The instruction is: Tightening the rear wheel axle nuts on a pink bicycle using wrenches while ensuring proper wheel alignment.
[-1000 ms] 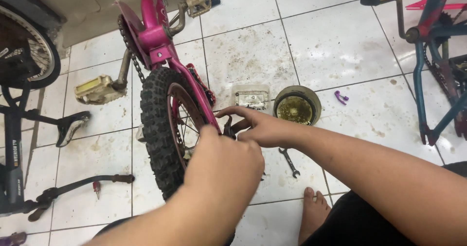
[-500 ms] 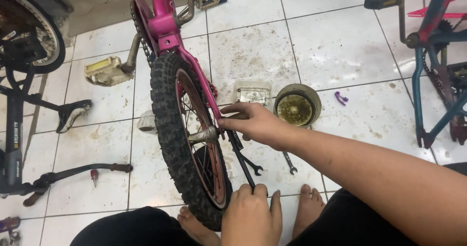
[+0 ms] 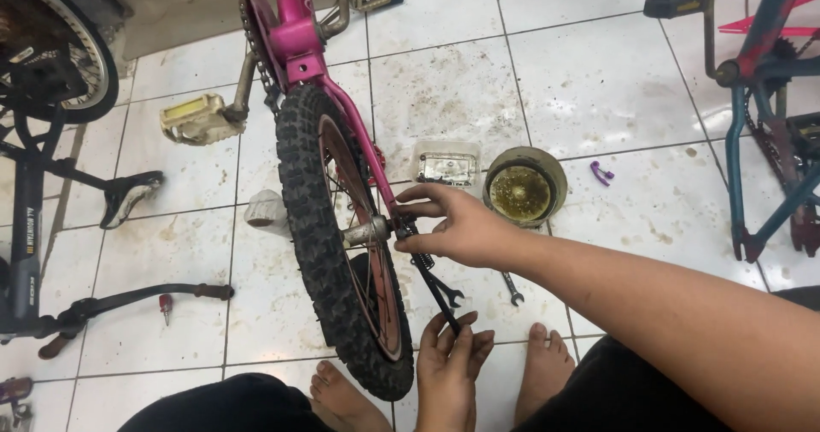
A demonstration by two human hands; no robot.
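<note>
Two hands at a pink bicycle's rear wheel: right hand pinches the axle nut; left hand grips a black wrench.

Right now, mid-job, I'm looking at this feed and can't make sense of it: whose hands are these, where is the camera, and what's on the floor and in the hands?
There is one view, from a camera worn on a person's head, looking down at their own bare hands and feet on a white tiled floor.

In front of them stands an upside-down pink bicycle with its knobby wheel up. The right hand rests at the wheel's axle. The left hand grips the lower end of a dark wrench, which runs up to that axle.

On the floor lie a round tin, a small clear box, a second spanner, a purple clip and a small red-handled tool. A dark bicycle lies to the left; a teal one stands to the right.
</note>
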